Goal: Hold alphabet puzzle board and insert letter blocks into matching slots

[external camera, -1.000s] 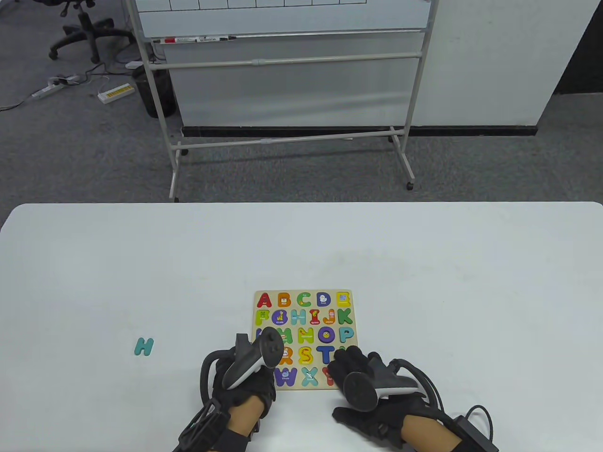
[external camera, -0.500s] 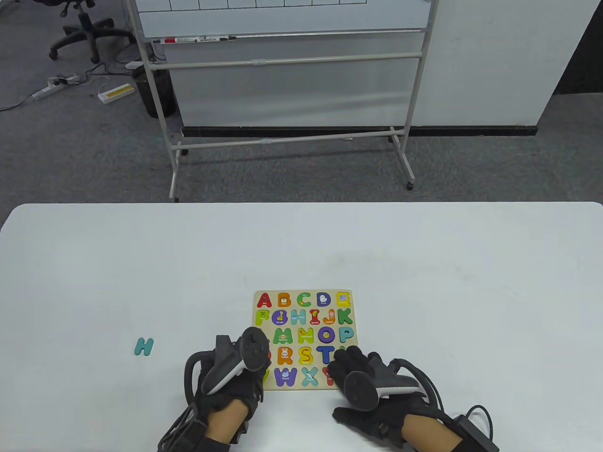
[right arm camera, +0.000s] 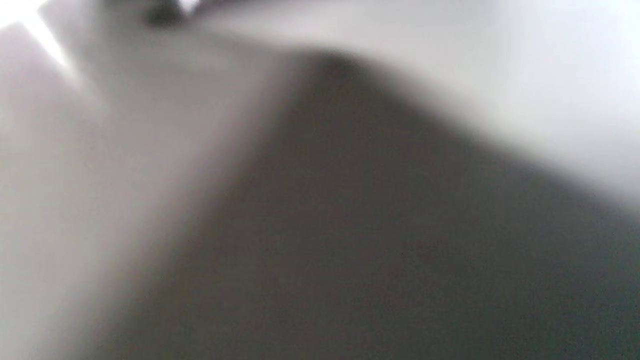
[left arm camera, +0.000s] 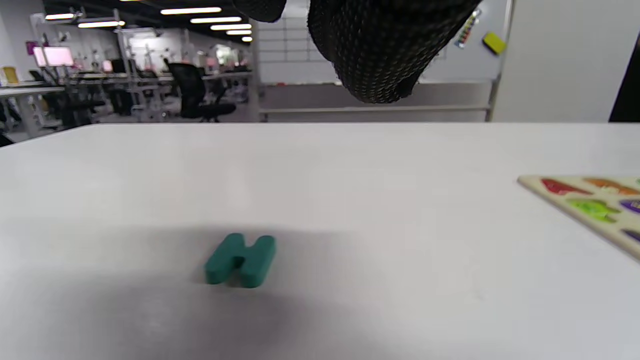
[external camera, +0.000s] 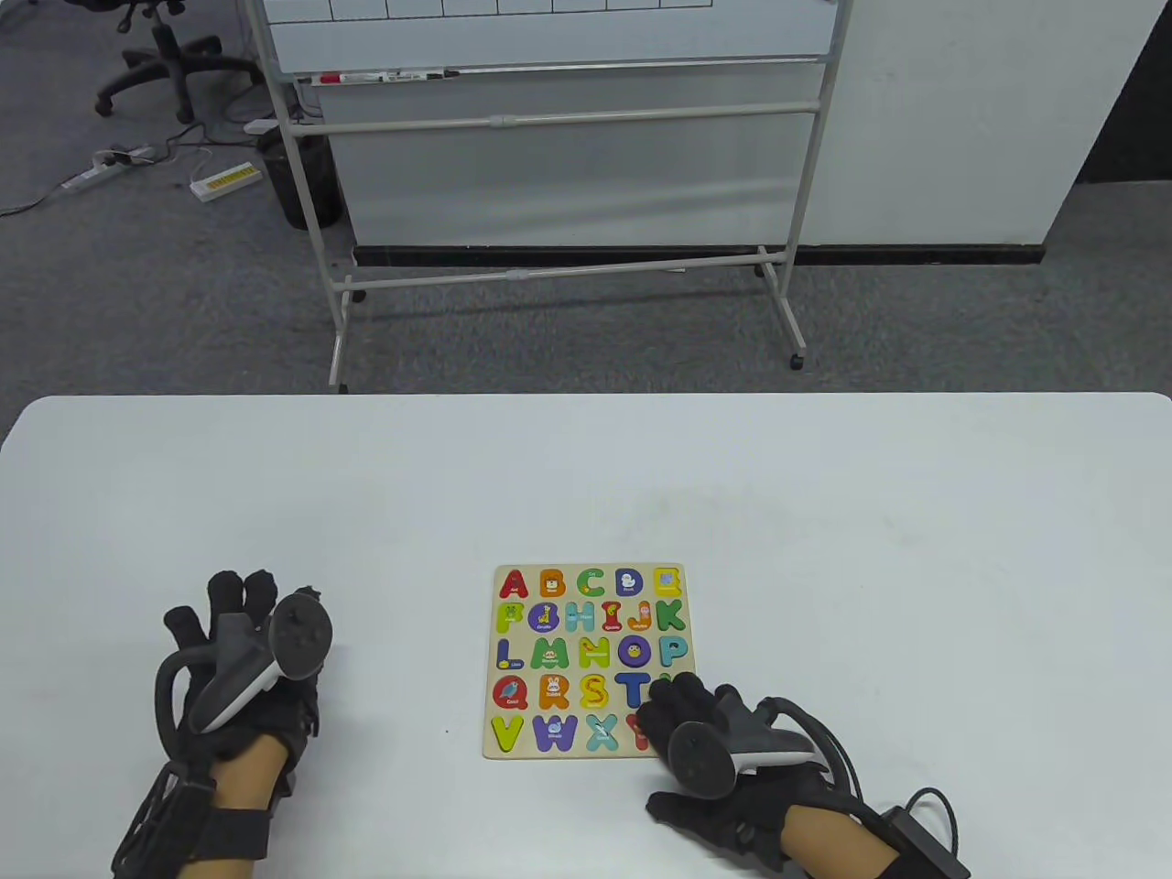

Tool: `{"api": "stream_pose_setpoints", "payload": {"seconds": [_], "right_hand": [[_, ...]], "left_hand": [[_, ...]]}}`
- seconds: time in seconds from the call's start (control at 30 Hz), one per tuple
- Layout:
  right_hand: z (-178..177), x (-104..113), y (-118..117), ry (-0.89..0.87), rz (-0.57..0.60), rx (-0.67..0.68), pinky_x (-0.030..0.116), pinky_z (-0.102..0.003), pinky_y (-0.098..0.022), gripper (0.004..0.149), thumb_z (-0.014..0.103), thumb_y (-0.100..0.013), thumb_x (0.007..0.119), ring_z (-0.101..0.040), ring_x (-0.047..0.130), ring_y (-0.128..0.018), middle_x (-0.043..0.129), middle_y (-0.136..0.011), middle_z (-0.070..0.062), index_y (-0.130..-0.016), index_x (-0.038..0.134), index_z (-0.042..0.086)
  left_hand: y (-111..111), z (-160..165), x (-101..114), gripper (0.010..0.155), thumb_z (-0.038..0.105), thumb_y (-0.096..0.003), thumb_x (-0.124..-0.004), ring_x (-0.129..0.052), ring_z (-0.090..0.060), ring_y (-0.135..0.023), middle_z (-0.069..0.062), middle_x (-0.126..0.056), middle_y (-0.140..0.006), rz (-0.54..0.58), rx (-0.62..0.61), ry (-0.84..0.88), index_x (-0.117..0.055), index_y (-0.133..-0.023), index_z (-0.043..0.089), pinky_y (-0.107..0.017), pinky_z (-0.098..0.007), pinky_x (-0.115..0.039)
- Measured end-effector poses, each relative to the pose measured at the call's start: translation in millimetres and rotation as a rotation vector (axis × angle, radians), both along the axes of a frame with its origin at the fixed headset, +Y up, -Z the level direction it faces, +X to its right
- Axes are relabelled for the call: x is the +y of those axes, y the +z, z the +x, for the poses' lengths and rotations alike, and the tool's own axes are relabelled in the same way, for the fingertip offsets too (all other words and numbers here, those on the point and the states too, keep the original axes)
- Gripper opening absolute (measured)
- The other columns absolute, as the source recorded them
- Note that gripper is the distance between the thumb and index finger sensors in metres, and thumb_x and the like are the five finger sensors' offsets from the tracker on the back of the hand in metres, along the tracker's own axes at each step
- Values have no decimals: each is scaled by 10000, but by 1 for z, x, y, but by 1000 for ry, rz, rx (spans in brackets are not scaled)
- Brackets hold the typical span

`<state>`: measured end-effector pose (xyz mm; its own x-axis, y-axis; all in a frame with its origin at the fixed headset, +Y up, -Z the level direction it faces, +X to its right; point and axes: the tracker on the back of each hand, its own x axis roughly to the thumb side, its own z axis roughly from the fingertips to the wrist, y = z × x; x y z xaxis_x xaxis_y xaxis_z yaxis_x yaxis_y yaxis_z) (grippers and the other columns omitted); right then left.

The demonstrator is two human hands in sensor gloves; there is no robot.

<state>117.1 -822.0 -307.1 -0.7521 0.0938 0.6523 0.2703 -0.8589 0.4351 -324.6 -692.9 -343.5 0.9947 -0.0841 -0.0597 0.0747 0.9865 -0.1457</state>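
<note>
The wooden alphabet puzzle board (external camera: 489, 682) lies at the front middle of the white table, with coloured letters in its slots. Its H slot (external camera: 575, 615) looks pale and empty. My right hand (external camera: 673, 700) rests its fingers on the board's near right corner. My left hand (external camera: 233, 595) is out to the left with its fingers spread, and it hides the teal H block in the table view. In the left wrist view the H block (left arm camera: 241, 260) lies flat on the table under my fingers (left arm camera: 380, 50), which hang above it without touching. The board's edge (left arm camera: 565, 197) shows at the right there. The right wrist view is only blur.
The white table (external camera: 586, 476) stretches far beyond the board. A whiteboard on a wheeled stand (external camera: 568, 183) is on the floor past the far edge. A cable and a black box (external camera: 925, 829) trail from my right wrist at the front right.
My left hand has left the board's near left corner and moved left, over the H block. My right hand and the board have not moved.
</note>
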Motion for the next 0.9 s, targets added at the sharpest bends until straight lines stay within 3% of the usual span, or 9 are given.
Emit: {"api": "stream_pose_setpoints", "payload": {"seconds": [0.2, 0.33, 0.5, 0.73, 0.9], "right_hand": [[0, 0, 0, 0, 0, 0, 31, -637, -711, 901, 712, -536, 313, -390, -222, -1023, -267, -1093, -130, -1047, -209, 184], [0, 0, 0, -5, -4, 0, 31, -637, -710, 901, 712, -537, 317, -391, -221, -1022, -265, -1094, -130, -1048, -207, 185], [0, 0, 0, -7, -8, 0, 28, -638, -707, 902, 711, -538, 318, -391, -224, -1019, -268, -1092, -129, -1047, -208, 184], [1, 0, -1, -9, -13, 2, 24, -639, -704, 902, 711, -539, 319, -390, -228, -1017, -271, -1090, -133, -1046, -211, 186], [1, 0, -1, -7, -12, 1, 24, -638, -704, 904, 711, -538, 318, -390, -229, -1016, -272, -1089, -132, -1046, -212, 183]], "left_hand": [[-15, -17, -29, 731, 339, -503, -854, -132, -532, -1095, -195, -261, -1190, -127, -34, -161, -480, -1122, 242, -670, -792, -156], [-21, -31, -49, 706, 314, -491, -874, -159, -527, -1096, -188, -291, -1188, -162, -13, -119, -536, -1109, 257, -672, -788, -185], [-25, -40, -57, 727, 294, -491, -871, -169, -524, -1101, -184, -291, -1188, -202, -4, -90, -503, -1116, 248, -683, -784, -196], [-30, -37, -71, 677, 299, -495, -864, -419, -488, -1103, -166, -374, -1161, -238, -29, -134, -552, -1094, 239, -712, -752, -318], [-31, -45, -76, 586, 326, -492, -845, -717, -459, -989, -168, -678, -1040, -154, 25, -35, -664, -1036, 208, -701, -725, -449]]}}
